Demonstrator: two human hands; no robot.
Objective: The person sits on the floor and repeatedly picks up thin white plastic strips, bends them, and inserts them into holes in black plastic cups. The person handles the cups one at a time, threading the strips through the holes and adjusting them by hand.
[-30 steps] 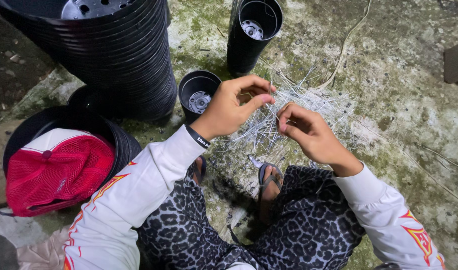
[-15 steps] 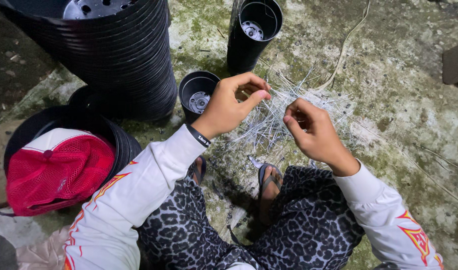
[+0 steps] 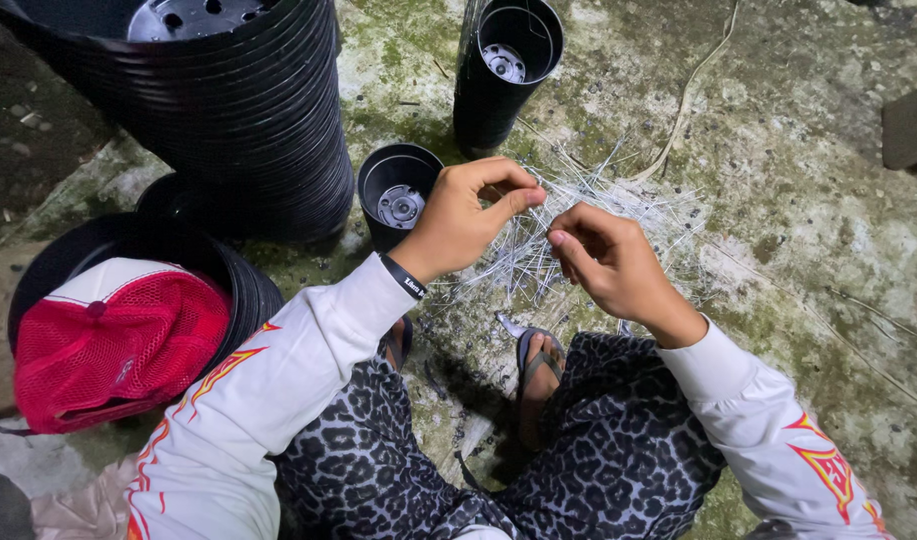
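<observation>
Wire strands (image 3: 579, 225), thin and pale, lie fanned on the mossy concrete floor (image 3: 799, 200) just beyond both hands; the left hand (image 3: 469, 215) pinches one between thumb and forefinger, the right hand (image 3: 609, 260) curls beside it, fingertips nearly touching. Farther off, a small black pot (image 3: 399, 195) stands upright.

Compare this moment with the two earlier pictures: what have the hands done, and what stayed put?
Little changed. The left hand and right hand stay close together over the pile of thin white strands, fingertips pinching; the right hand's fingers have curled slightly, the gap between the hands barely shifting. Whether a strand was picked up or dropped cannot be told. The small black pot, the stack of black pots and the red cap did not move.
</observation>
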